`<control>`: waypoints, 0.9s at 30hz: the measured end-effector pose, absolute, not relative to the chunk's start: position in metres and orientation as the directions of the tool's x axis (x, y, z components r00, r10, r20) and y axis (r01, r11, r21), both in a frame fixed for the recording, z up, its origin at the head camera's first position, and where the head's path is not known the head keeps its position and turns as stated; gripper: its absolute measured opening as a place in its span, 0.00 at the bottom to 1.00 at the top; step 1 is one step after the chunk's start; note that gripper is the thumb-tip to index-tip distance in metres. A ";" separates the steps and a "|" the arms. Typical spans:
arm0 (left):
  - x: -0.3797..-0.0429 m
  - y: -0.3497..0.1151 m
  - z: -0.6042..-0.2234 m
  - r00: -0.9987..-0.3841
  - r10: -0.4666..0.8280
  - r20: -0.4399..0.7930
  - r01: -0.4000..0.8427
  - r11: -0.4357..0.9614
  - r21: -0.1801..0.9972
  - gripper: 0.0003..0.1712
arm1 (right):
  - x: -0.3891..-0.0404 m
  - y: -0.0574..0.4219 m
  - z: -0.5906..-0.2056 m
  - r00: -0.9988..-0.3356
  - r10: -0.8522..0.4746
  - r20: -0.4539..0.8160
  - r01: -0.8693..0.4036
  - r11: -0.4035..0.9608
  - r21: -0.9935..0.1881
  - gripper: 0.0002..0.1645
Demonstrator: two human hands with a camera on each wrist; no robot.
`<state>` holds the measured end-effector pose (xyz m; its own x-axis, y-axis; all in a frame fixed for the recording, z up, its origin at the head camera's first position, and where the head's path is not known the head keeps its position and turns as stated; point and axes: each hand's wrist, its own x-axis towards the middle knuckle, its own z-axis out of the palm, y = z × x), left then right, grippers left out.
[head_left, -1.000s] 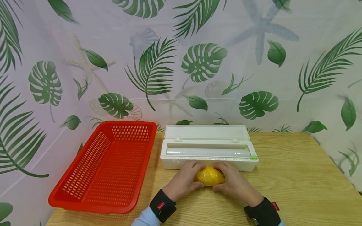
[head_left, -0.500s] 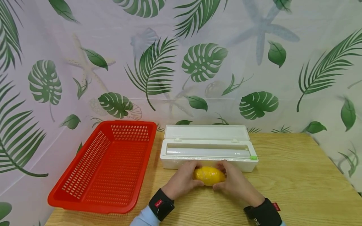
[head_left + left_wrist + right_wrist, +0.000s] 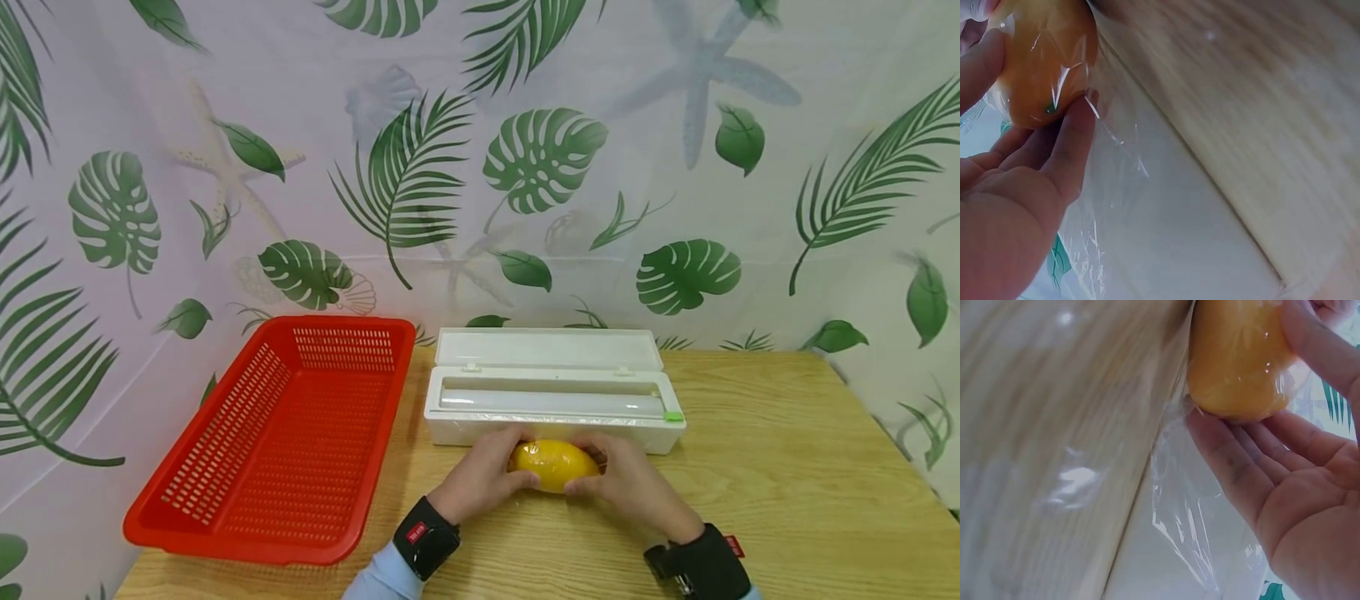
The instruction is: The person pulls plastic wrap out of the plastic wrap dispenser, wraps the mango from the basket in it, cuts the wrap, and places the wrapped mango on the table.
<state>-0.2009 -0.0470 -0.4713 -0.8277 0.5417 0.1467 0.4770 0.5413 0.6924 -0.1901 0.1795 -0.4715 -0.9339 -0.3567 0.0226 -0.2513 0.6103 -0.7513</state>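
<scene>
A yellow mango [image 3: 553, 465], covered in clear cling film [image 3: 1113, 140], is held between both hands in front of the white cling film box. My left hand [image 3: 486, 473] grips its left end, thumb on the near side and fingers on the far side. In the left wrist view a small green spot shows at that end of the mango [image 3: 1047, 62]. At the other end my right hand [image 3: 624, 479] holds it the same way, as the right wrist view shows with the mango [image 3: 1241, 362]. Film stretches past the fingers toward the box. The mango's underside is hidden.
Just behind the hands stands the white cling film box [image 3: 555, 433], its lid [image 3: 547, 348] raised, with a film roll [image 3: 551, 402] inside and a green slider [image 3: 673, 416] at the right end. A red plastic basket [image 3: 367, 467] is at the left on the wooden table [image 3: 787, 467].
The mango has turned a little in the hands, and more of its left end shows between them. Both hands keep their hold. The box and basket stay in place.
</scene>
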 end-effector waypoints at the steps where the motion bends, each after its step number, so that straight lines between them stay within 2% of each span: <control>1: -0.201 -0.047 -0.471 -0.827 0.543 0.146 0.478 0.542 0.691 0.24 | -0.190 0.180 -0.471 -0.929 -0.370 0.032 -0.266 0.604 -0.751 0.28; 12: -0.200 -0.046 -0.473 -0.868 0.491 0.081 0.387 0.563 0.730 0.26 | -0.191 0.183 -0.471 -0.891 -0.451 0.058 -0.348 0.594 -0.725 0.27; 21: -0.200 -0.043 -0.473 -0.878 0.468 0.102 0.373 0.534 0.759 0.31 | -0.191 0.185 -0.472 -0.871 -0.485 0.081 -0.407 0.618 -0.673 0.26; 27: -0.198 -0.042 -0.471 -0.830 0.541 0.135 0.473 0.555 0.685 0.20 | -0.191 0.187 -0.474 -0.866 -0.493 0.077 -0.414 0.623 -0.663 0.27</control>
<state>-0.1980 -0.0416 -0.4711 -0.8299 0.5413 0.1349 0.4729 0.5545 0.6847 -0.1910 0.1867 -0.4736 -0.8664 -0.4933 0.0774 -0.4141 0.6232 -0.6635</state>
